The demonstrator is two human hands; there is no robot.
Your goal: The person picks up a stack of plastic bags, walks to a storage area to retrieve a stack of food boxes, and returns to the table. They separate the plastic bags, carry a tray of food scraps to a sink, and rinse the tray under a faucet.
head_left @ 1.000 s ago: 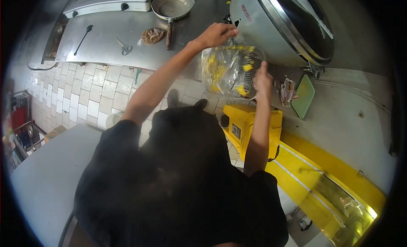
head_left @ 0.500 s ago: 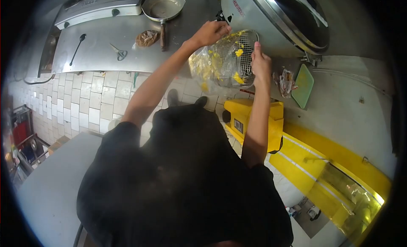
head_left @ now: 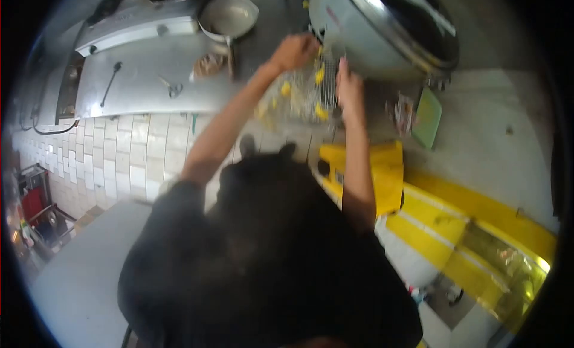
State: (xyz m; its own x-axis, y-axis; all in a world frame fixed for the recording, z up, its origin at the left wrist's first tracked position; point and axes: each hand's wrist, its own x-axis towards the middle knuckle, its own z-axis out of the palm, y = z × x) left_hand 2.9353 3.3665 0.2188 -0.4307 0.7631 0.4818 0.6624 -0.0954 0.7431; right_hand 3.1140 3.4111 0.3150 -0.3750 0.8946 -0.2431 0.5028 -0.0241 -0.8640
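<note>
My right hand [head_left: 350, 92] is closed on the rim of a wire basket [head_left: 329, 88], with the thumb along the top. Yellow food pieces [head_left: 321, 112] cling to its mesh. A clear plastic bag [head_left: 286, 106], also with yellow pieces in it, hangs around the basket's left side. My left hand [head_left: 295, 52] is closed at the bag's upper edge, its fingers curled and blurred. Both hands are above the gap between counter and floor, just in front of a large metal pot [head_left: 347, 37].
A saucepan [head_left: 229, 22], a brown bag [head_left: 209, 66], scissors [head_left: 172, 87] and a black spoon [head_left: 110, 82] lie on the steel counter [head_left: 143, 58]. To the right are a crumpled packet [head_left: 402, 115], a green cutting board [head_left: 427, 118] and a yellow machine [head_left: 385, 174].
Both hands, the basket and the bag have moved slightly left, the right hand more than the left. The basket looks turned more edge-on, and the picture is blurrier.
</note>
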